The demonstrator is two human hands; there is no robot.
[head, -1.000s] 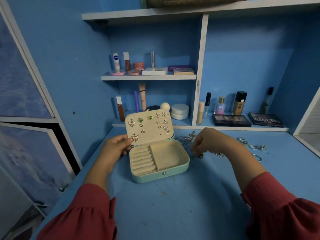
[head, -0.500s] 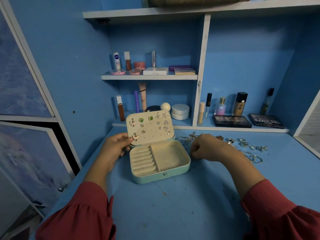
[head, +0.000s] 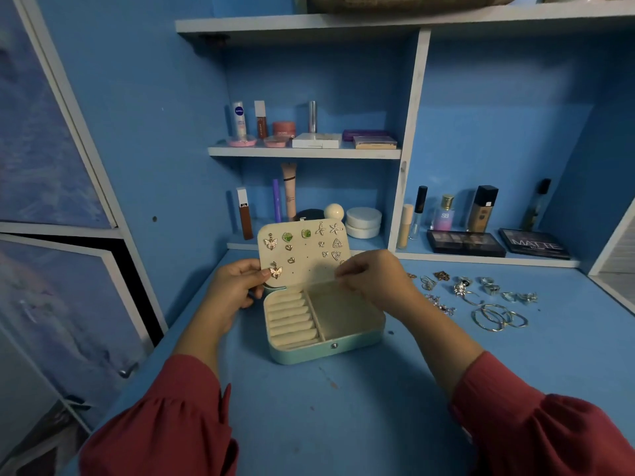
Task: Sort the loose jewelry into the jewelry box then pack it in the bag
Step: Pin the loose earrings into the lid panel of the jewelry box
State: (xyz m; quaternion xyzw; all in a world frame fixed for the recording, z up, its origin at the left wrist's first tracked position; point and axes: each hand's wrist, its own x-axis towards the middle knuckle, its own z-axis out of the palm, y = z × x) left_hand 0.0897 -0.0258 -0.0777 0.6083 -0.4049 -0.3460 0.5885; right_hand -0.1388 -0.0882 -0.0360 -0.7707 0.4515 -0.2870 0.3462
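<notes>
Up comes the right hand (head: pixel 372 281) from the desk (head: pixel 343 407), where half a second ago it was curled beside the box (head: pixel 326 324), and now it is at the lower right edge of the earring panel (head: pixel 304 250) in the raised lid. Its fingertips are pinched together against that edge, probably on a small earring, though the piece itself is too small to make out. That looks like one more stud going onto the panel, so the sorting is well under way but far from done: rings (head: pixel 489 286), hoops (head: pixel 498 317) and other loose pieces lie on the desk to the right, well apart from the box. Left hand (head: pixel 237 286) holds the panel's left edge, thumb in front by the butterfly earring (head: pixel 276 271), fingers curled behind, steadying it upright. Both box compartments look empty.
</notes>
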